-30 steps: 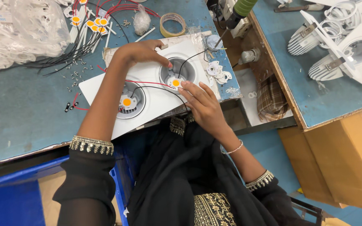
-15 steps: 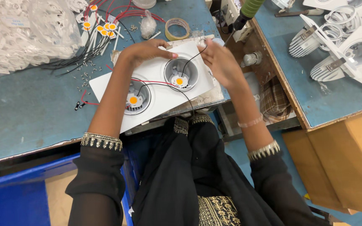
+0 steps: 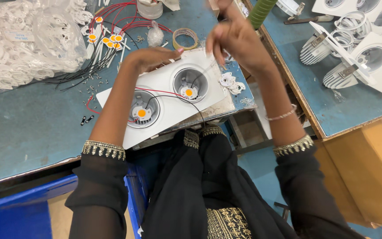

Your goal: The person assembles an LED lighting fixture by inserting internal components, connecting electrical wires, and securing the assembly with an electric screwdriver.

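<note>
Left hand (image 3: 153, 57) lies palm-down on the far edge of the white twin downlight housing (image 3: 166, 95), fingers loosely spread, steadying it on the blue workbench (image 3: 27, 119). Right hand (image 3: 235, 37) hovers past the housing's far right corner, fingertips pinched together on something too small to make out. A second ago it was down by the near LED chip; it has lifted up and away. Beyond sits a roll of tape (image 3: 185, 38).
</note>
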